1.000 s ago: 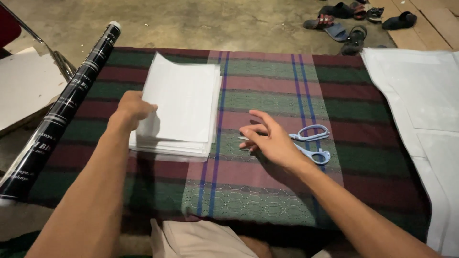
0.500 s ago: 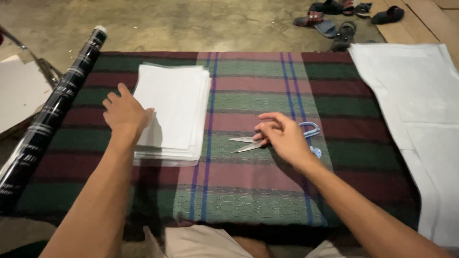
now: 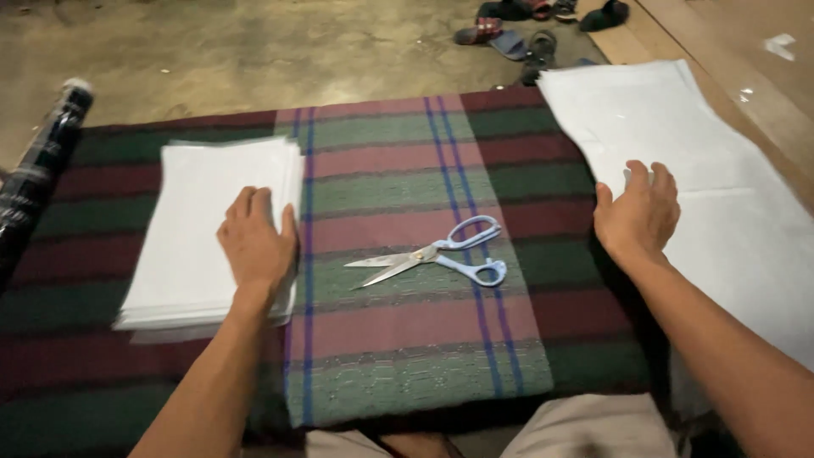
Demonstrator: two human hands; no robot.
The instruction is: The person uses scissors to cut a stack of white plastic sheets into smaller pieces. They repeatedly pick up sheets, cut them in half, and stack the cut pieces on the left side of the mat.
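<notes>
My left hand (image 3: pixel 256 242) lies flat, fingers together, on the right edge of a stack of white sheets (image 3: pixel 199 220). My right hand (image 3: pixel 638 212) rests palm down with fingers spread on the left edge of a large white sheet (image 3: pixel 704 170) at the right. Between the hands, a pair of light-blue-handled scissors (image 3: pixel 441 257) lies slightly apart on the striped plaid cloth (image 3: pixel 398 339), touched by neither hand.
A dark roll of wrapped material (image 3: pixel 38 170) lies along the left edge of the cloth. Several sandals (image 3: pixel 534 30) sit on the concrete floor at the back. My knees (image 3: pixel 585 428) show at the bottom edge.
My right hand let go of the scissors and moved right onto the large white sheet. My left hand slid to the near right edge of the stack. The view shifted right.
</notes>
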